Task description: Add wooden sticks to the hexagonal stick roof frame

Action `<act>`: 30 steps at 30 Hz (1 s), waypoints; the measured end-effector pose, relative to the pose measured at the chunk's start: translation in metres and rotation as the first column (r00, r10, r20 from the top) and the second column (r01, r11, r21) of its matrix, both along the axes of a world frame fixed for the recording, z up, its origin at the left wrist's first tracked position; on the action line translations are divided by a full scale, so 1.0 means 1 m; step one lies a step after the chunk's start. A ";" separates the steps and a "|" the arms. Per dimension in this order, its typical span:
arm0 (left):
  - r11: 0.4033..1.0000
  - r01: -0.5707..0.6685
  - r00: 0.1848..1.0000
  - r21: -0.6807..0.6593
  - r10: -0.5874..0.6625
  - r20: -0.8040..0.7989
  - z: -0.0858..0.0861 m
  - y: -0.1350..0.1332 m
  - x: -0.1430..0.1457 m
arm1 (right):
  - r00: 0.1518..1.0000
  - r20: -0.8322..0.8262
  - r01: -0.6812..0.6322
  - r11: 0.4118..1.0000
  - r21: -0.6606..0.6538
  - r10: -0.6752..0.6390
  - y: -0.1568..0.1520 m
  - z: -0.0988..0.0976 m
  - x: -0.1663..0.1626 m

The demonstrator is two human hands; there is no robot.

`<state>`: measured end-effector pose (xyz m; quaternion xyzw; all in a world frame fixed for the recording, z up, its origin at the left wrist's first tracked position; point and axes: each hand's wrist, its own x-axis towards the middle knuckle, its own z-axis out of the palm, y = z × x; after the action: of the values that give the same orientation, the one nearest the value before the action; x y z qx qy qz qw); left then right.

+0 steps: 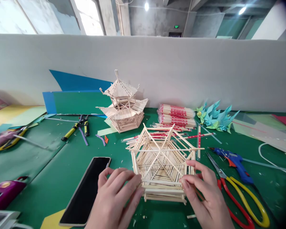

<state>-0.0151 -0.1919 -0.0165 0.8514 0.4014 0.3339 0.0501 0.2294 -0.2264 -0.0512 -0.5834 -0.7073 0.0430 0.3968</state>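
A hexagonal frame of thin wooden sticks (160, 160) stands on the green table mat (50, 165) in front of me. A single stick (160, 182) lies across its near edge. My left hand (116, 197) pinches the left end of that stick with closed fingers. At the right end, my right hand (206, 195) pinches the same stick between thumb and forefinger. Behind the frame stands a finished two-tier stick pagoda (122, 106).
A black phone (87, 190) lies left of my hands. Red-and-yellow scissors (238, 194) and a blue glue gun (233, 160) lie to the right. Bundled chopsticks (177, 116), paper cranes (216, 117), yellow-handled cutters (77, 127) and a grey partition wall (205, 73) sit behind.
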 end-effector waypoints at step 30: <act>0.997 -0.022 0.998 0.075 0.026 -0.060 -0.008 0.001 0.006 | 0.987 0.157 0.015 0.997 0.071 -0.026 0.004 -0.003 0.004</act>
<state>-0.0089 -0.1904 -0.0246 0.8576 0.4003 0.3230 0.0018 0.2334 -0.2224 -0.0543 -0.5781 -0.7315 -0.0317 0.3601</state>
